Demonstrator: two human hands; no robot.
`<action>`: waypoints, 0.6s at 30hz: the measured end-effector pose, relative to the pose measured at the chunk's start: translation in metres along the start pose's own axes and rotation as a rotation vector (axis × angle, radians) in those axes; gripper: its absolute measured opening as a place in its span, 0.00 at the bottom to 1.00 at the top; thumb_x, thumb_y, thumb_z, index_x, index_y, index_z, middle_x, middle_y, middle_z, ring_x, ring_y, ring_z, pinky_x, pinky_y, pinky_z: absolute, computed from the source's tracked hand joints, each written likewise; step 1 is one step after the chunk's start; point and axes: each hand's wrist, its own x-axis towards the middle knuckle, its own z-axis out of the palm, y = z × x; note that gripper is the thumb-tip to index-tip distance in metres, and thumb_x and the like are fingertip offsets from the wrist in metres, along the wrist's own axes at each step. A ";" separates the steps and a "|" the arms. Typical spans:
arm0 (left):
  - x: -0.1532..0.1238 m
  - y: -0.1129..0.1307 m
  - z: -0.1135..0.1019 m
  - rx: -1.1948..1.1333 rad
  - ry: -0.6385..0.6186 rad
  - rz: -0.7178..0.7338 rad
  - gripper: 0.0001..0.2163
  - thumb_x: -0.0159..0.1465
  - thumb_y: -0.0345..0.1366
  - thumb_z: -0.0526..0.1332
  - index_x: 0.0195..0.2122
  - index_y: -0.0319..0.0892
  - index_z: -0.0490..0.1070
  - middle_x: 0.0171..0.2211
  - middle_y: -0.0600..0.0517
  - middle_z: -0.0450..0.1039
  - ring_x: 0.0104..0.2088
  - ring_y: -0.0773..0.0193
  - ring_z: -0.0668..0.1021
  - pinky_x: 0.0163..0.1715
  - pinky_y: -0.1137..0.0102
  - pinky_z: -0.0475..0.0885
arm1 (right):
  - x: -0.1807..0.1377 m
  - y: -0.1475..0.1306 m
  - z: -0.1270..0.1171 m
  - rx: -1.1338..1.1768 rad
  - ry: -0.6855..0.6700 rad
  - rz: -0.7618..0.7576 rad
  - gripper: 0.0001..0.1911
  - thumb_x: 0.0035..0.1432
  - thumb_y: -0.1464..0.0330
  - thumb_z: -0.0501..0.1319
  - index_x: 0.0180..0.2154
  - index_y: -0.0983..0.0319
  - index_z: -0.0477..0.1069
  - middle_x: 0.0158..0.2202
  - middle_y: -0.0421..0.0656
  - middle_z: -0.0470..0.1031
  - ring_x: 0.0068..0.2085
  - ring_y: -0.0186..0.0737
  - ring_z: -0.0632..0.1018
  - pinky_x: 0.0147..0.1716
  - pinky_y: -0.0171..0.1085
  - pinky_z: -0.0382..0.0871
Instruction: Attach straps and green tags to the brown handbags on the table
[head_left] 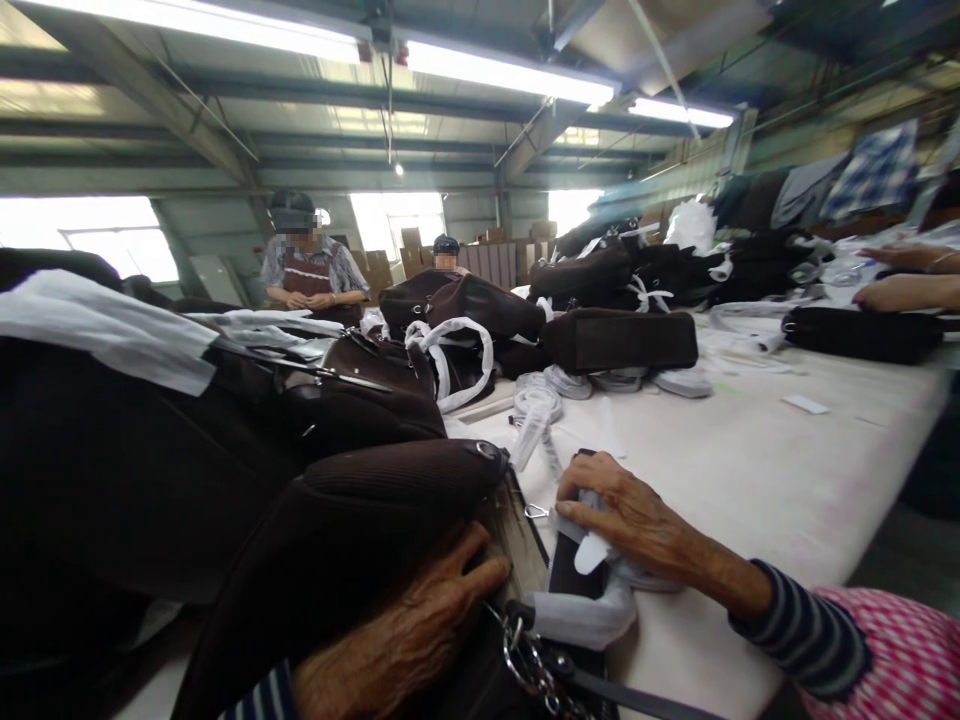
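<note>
A heap of dark bags [112, 470], topped by a white tissue sheet [97, 335], rises left of a dark brown ribbed fabric handbag [360, 520] that lies closest to the viewer. Far behind the handbag, a person in a brown apron [311, 275] stands working. The left hand [420, 620] rests palm down on the handbag's near edge, fingers loosely spread, gripping nothing. Just right of the handbag, a silver metal chain [525, 655] and a black strap [566, 570] lie on the white worktable [750, 470]. The right hand [637, 520] sits on the strap, fingers curled, pinching a white foam wrapping strip [592, 615]. Far right of the handbag, another person's hands [900, 285] rest by a black bag [855, 335].
</note>
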 end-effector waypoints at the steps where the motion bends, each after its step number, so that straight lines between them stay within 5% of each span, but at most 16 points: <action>1: -0.003 -0.004 0.003 -0.023 -0.029 -0.012 0.22 0.75 0.41 0.50 0.70 0.59 0.59 0.68 0.52 0.63 0.65 0.50 0.68 0.65 0.60 0.65 | -0.001 0.002 0.000 0.004 0.001 0.003 0.09 0.67 0.61 0.60 0.36 0.58 0.74 0.39 0.43 0.75 0.46 0.48 0.72 0.49 0.47 0.63; 5: -0.009 -0.016 0.012 -0.099 -0.115 -0.056 0.24 0.76 0.40 0.49 0.72 0.57 0.54 0.74 0.51 0.52 0.69 0.47 0.63 0.68 0.56 0.61 | -0.008 0.012 -0.004 -0.018 0.048 -0.009 0.08 0.68 0.61 0.59 0.37 0.56 0.74 0.41 0.42 0.75 0.46 0.47 0.73 0.53 0.49 0.62; 12: 0.001 -0.013 0.015 -0.159 -0.050 0.003 0.22 0.75 0.39 0.48 0.70 0.55 0.59 0.70 0.49 0.59 0.67 0.50 0.65 0.66 0.59 0.63 | -0.027 0.034 -0.011 -0.059 0.127 0.017 0.09 0.68 0.60 0.58 0.45 0.55 0.73 0.46 0.43 0.75 0.49 0.46 0.74 0.52 0.46 0.67; 18: 0.013 0.018 -0.009 -0.109 -0.033 0.008 0.18 0.76 0.40 0.45 0.58 0.52 0.71 0.57 0.48 0.72 0.51 0.57 0.76 0.57 0.64 0.70 | -0.036 0.041 -0.013 -0.393 0.180 -0.269 0.09 0.70 0.66 0.56 0.46 0.56 0.74 0.49 0.47 0.75 0.49 0.47 0.73 0.49 0.48 0.69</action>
